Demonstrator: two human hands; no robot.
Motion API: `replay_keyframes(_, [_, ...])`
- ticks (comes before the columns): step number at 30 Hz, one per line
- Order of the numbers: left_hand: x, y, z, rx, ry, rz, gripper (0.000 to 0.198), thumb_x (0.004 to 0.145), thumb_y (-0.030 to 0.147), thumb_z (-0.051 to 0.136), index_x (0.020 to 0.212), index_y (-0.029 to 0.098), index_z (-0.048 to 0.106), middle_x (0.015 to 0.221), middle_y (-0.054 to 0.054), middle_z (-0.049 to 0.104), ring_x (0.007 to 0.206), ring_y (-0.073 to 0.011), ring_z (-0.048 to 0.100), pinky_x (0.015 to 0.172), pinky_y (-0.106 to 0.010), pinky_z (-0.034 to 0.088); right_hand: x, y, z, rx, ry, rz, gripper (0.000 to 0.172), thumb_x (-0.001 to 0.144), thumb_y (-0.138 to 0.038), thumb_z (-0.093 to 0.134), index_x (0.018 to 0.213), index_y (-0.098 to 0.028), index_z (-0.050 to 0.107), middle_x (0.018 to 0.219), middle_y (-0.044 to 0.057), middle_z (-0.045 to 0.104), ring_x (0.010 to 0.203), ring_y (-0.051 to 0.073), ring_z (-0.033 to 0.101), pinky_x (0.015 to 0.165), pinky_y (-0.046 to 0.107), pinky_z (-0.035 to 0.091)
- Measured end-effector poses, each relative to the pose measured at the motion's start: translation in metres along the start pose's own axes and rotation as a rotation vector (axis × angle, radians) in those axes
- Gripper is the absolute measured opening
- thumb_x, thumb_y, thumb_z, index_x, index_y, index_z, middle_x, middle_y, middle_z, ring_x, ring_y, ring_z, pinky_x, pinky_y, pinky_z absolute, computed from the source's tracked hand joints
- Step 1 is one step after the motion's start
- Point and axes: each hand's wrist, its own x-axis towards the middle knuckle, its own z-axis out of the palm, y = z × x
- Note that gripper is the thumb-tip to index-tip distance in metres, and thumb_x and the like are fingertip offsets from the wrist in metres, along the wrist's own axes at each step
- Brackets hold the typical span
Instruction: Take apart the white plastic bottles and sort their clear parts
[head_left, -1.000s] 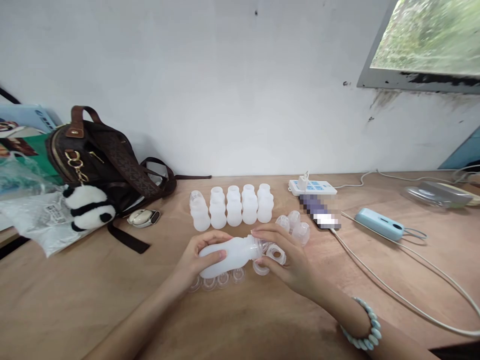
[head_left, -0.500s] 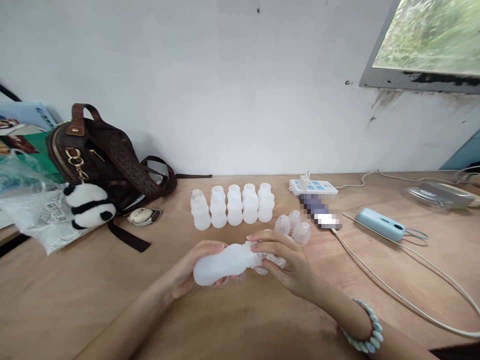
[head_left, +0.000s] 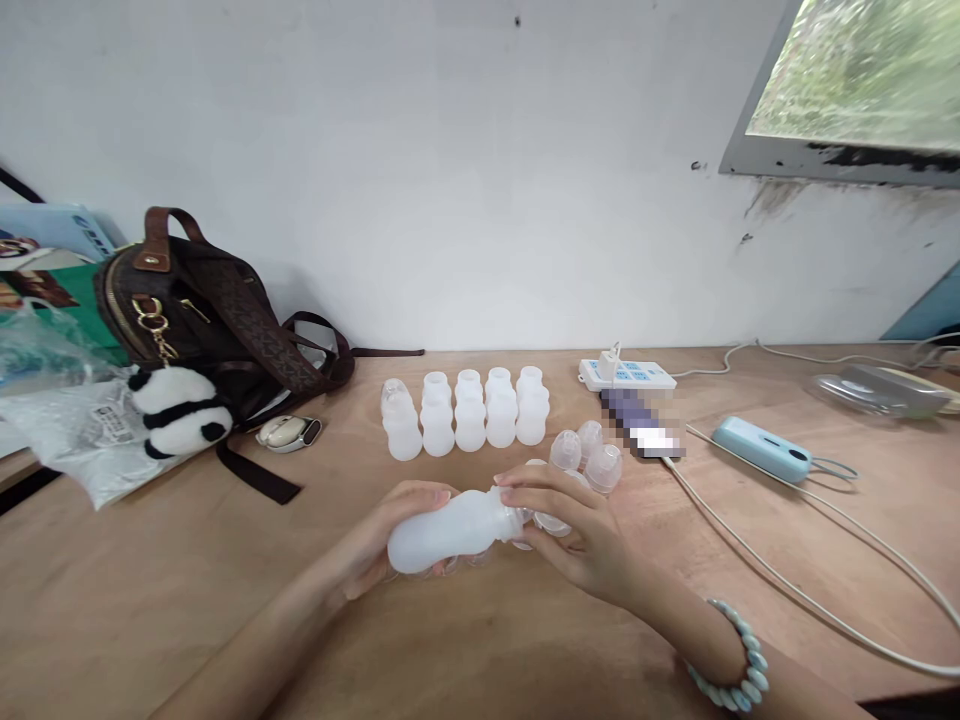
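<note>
A white translucent plastic bottle lies sideways above the wooden table. My left hand cups its body from below, fingers wrapped round it. My right hand pinches a clear ring-shaped cap at the bottle's neck. A row of several upright white bottles stands behind my hands. Three clear dome caps sit just right of the row. More clear caps lie under the held bottle, mostly hidden.
A brown handbag with a panda charm sits at the left, beside plastic bags. A white power strip, a blurred phone, a light-blue device and white cables lie to the right.
The bottle has dropped slightly toward me and tilted, its base now lower left. My right hand closed in on the neck with the ring cap.
</note>
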Motion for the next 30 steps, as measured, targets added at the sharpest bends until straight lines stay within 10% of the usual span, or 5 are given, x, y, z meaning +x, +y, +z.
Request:
replay_keyframes(10, [-0.003, -0.018, 0.005, 1.050, 0.276, 1.091, 0.041, 0.078, 0.020, 0.076, 0.118, 0.026, 0.069, 0.107, -0.006, 0.075, 0.090, -0.0214, 0.068, 0.082, -0.033, 0.051, -0.002, 0.012, 0.005, 0.118, -0.070, 0.613, 0.051, 0.094, -0.056, 0.049, 0.061, -0.018, 0.051, 0.056, -0.001, 0.052, 0.051, 0.011, 0.045, 0.046, 0.023, 0.035])
replay_keyframes(16, [0.001, -0.012, 0.009, 0.509, 0.305, 0.491, 0.028, 0.078, 0.036, 0.071, 0.100, 0.018, 0.075, 0.096, -0.008, 0.077, 0.079, -0.0198, 0.069, 0.066, -0.025, 0.053, -0.001, 0.010, -0.004, 0.265, -0.059, 0.419, 0.071, 0.085, -0.069, 0.054, 0.142, -0.028, 0.040, 0.134, 0.011, 0.051, 0.110, 0.024, 0.057, 0.086, 0.036, 0.053])
replay_keyframes(22, [0.002, -0.004, 0.011, 0.048, 0.141, 0.080, 0.049, 0.073, 0.054, 0.069, 0.094, 0.009, 0.072, 0.066, -0.008, 0.071, 0.048, -0.0139, 0.060, 0.041, -0.019, 0.043, 0.005, 0.005, -0.011, 0.117, -0.164, 0.107, 0.046, 0.090, -0.022, 0.064, 0.132, -0.030, 0.047, 0.132, 0.008, 0.051, 0.123, 0.023, 0.050, 0.099, 0.040, 0.047])
replay_keyframes(25, [-0.001, -0.005, 0.013, 0.198, 0.147, 0.197, 0.041, 0.079, 0.051, 0.064, 0.089, 0.012, 0.072, 0.068, -0.007, 0.072, 0.052, -0.0159, 0.063, 0.044, -0.021, 0.047, 0.005, 0.003, -0.009, 0.120, -0.158, 0.202, 0.031, 0.087, -0.025, 0.068, 0.116, -0.026, 0.056, 0.108, 0.006, 0.062, 0.098, 0.020, 0.060, 0.083, 0.035, 0.051])
replay_keyframes(30, [-0.009, -0.017, 0.013, 0.937, 0.363, 0.994, 0.025, 0.083, 0.025, 0.068, 0.108, 0.019, 0.069, 0.093, -0.007, 0.076, 0.080, -0.0195, 0.072, 0.072, -0.027, 0.058, 0.002, 0.000, -0.001, 0.272, -0.110, 0.480, 0.023, 0.083, -0.034, 0.068, 0.095, -0.021, 0.054, 0.076, -0.001, 0.058, 0.065, 0.013, 0.051, 0.055, 0.024, 0.039])
